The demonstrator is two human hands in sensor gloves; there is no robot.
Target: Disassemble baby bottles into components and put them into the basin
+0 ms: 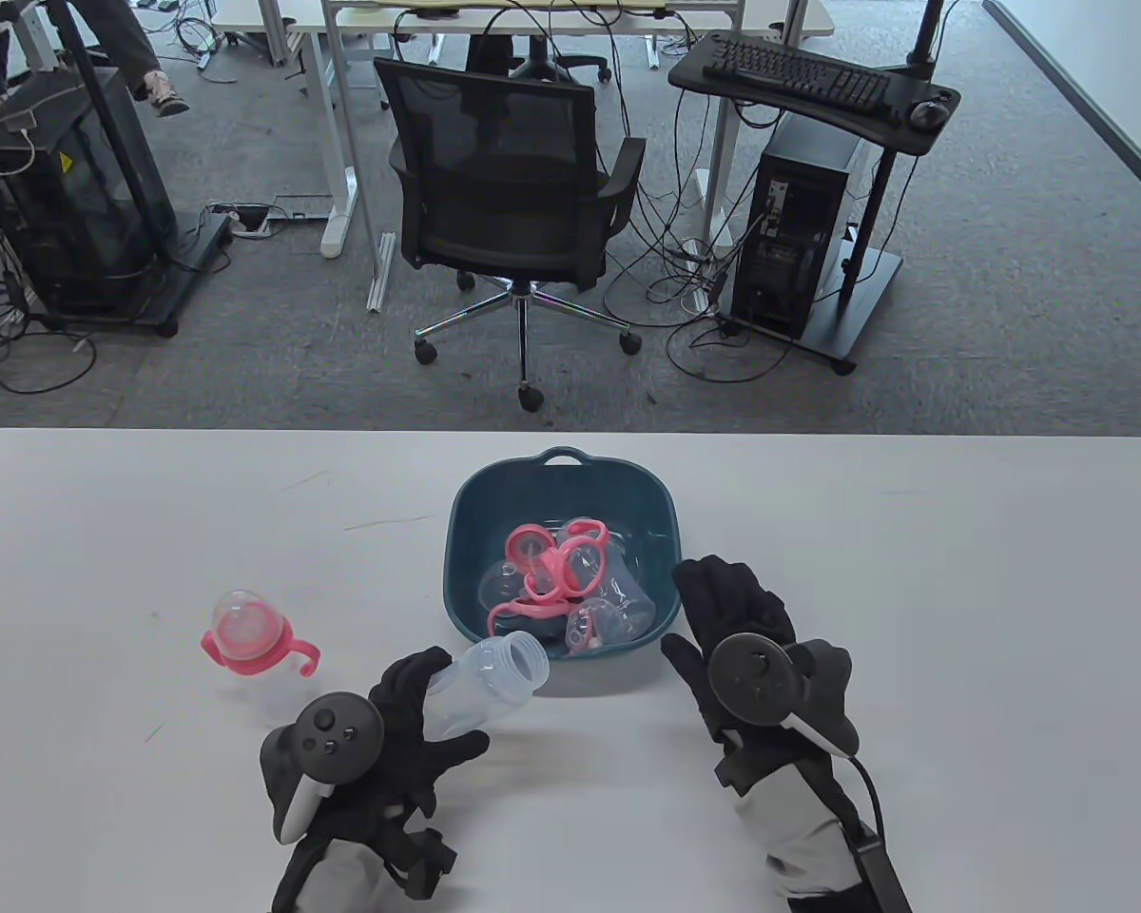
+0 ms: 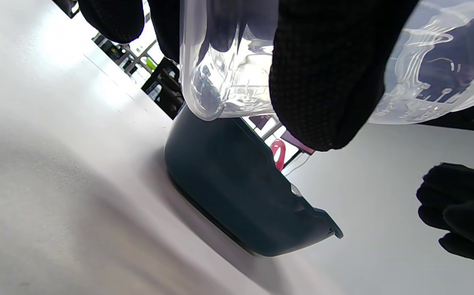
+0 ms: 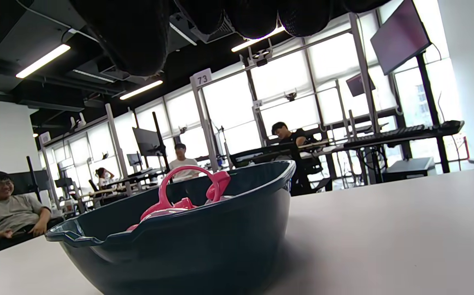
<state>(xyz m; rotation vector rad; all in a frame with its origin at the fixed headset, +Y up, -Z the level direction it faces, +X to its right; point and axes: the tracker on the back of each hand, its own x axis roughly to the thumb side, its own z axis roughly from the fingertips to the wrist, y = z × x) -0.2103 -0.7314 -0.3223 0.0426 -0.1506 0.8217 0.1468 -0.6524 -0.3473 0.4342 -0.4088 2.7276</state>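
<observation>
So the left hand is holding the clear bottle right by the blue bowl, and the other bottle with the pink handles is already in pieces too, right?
Not quite. The left hand does hold the clear bottle by the basin, but the bottle with pink handles stands whole on the table, cap on. The table view shows it.

The basin (image 1: 563, 495) stands mid-table with its top open, though pink handle rings (image 1: 544, 571) and clear parts heap its near half — only the far half shows bare floor. The right hand (image 1: 737, 618) hovers just beside its right rim. An assembled pink-handled bottle (image 1: 247, 656) stands left, apart, with bare table (image 1: 960, 590) around.
</observation>
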